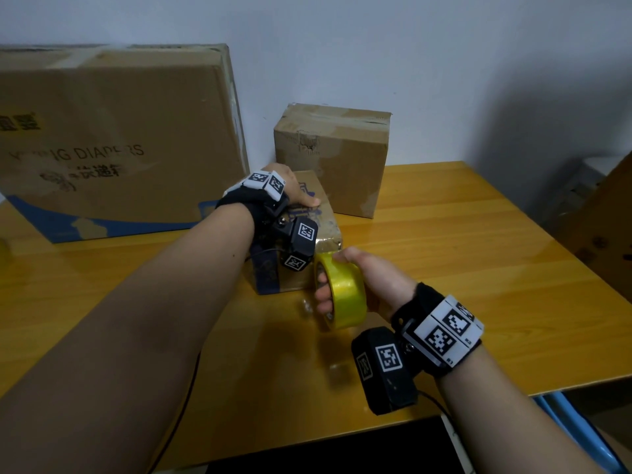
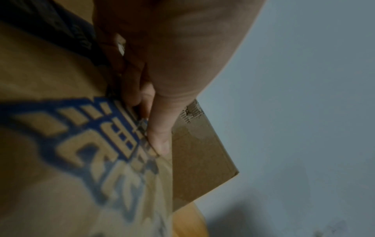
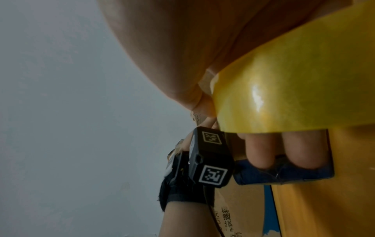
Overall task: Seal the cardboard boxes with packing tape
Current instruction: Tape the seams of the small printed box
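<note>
A small cardboard box (image 1: 325, 217) with blue print stands at the middle of the wooden table (image 1: 461, 261). My left hand (image 1: 290, 189) holds it from above at its far left corner, with the thumb (image 2: 160, 131) lying straight on the printed top (image 2: 61, 144) and the fingers curled against it. A yellow tape roll (image 1: 345, 295) is pressed against the box's near right corner. My right hand (image 1: 372, 278) grips the roll: fingers (image 3: 261, 152) through the core, thumb on the outer band (image 3: 294, 96). Glossy tape shows on that corner.
A medium cardboard box (image 1: 335, 155) stands just behind the small one, by the wall. A large diaper carton (image 1: 113, 131) fills the back left. More cartons stand off the table at the right (image 1: 605, 213). The table's near edge runs below my forearms.
</note>
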